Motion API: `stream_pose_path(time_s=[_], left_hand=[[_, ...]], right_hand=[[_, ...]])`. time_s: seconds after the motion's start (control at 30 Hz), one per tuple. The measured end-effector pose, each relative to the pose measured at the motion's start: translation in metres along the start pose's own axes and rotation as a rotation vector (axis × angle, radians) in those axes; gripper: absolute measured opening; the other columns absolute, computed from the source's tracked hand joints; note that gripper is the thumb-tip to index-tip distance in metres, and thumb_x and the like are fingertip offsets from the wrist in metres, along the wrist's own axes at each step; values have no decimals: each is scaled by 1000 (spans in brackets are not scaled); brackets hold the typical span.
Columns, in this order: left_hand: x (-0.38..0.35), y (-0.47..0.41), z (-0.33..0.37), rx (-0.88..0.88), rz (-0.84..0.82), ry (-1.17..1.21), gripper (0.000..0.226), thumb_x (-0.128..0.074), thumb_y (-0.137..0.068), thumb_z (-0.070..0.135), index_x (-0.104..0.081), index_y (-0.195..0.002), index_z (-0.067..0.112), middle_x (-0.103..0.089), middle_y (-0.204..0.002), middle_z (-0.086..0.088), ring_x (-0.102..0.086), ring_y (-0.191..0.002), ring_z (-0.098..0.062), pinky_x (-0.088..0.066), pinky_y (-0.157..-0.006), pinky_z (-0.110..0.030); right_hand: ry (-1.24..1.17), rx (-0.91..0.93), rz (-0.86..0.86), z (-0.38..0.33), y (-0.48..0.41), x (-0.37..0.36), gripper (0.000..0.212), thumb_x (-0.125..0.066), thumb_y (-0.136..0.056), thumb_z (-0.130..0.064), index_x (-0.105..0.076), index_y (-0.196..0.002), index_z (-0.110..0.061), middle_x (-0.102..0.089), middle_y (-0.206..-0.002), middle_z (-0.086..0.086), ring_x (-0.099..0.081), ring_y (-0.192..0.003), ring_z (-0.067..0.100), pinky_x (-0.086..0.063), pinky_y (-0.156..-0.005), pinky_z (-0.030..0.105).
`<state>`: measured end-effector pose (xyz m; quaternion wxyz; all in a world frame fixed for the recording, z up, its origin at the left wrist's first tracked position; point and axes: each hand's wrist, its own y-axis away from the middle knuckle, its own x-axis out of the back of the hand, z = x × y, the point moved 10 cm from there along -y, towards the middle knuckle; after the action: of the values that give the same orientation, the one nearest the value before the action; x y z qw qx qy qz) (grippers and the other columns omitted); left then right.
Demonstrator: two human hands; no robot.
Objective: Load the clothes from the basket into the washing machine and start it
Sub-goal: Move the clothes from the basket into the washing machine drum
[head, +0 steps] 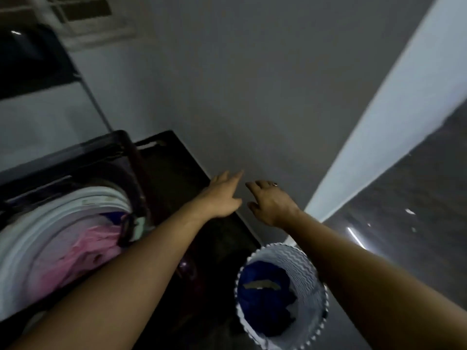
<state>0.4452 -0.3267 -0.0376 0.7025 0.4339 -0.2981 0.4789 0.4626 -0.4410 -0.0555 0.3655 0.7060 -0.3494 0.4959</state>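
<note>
The top-loading washing machine point(161, 173) stands at the left, its lid raised. Pink clothes point(80, 256) and a bit of blue cloth lie in its white drum. A white woven basket point(310, 271) sits on the floor at lower right, holding dark blue clothes point(265, 286). My left hand point(222, 198) hangs over the machine's right edge, fingers straight and empty. My right hand point(270, 203) hovers beside it near the grey wall, above the basket, fingers relaxed and holding nothing; a ring shows on one finger.
A grey wall point(252, 97) rises straight ahead. A pale doorframe or wall edge point(379, 135) runs diagonally at right, with dark floor point(417, 198) beyond it. A window point(83, 13) is at the upper left above the raised lid point(32, 61).
</note>
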Motion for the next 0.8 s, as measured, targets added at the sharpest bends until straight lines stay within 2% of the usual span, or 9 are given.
stream_pose_path(time_s=[0.17, 0.33, 0.53, 0.73, 0.8], left_hand=[[-148, -39, 42, -15, -212, -27, 82, -57, -95, 32, -7, -160, 30, -5, -167, -4, -7, -153, -31, -24, -122, -51], [-294, -58, 22, 12, -394, -75, 86, -61, -91, 30, -10, -160, 28, -7, -167, -7, -12, -152, -33, -25, -121, -46], [-435, -81, -31, 55, -570, -117, 86, -59, -94, 38, -6, -161, 27, -4, -168, -9, -9, -153, -31, -22, -122, -43], [-535, -111, -96, 201, -631, -37, 89, -61, -90, 40, -8, -160, 28, -12, -165, -9, -20, -149, -35, -27, -120, -46], [-564, -124, -118, 263, -629, -14, 92, -61, -83, 46, -13, -159, 31, -18, -164, -10, -26, -146, -35, -31, -118, -48]], right_hand=[[-64, -168, -129, 115, 70, -96, 68, -51, -99, -42, -24, -157, -19, -40, -154, 15, -39, -140, 38, -44, -108, 53], [-164, -292, -267, 189, 122, -222, 69, -55, -97, -39, -26, -156, -19, -39, -154, 15, -38, -139, 40, -44, -106, 55], [-241, -362, -393, 230, 137, -360, 74, -54, -94, -45, -24, -157, -20, -40, -152, 17, -42, -135, 41, -43, -107, 53], [-347, -439, -473, 247, 117, -478, 77, -58, -95, -43, -22, -159, -20, -37, -153, 19, -42, -136, 42, -41, -110, 45], [-402, -505, -506, 252, 109, -520, 75, -58, -95, -43, -23, -158, -23, -39, -151, 19, -43, -134, 42, -43, -108, 45]])
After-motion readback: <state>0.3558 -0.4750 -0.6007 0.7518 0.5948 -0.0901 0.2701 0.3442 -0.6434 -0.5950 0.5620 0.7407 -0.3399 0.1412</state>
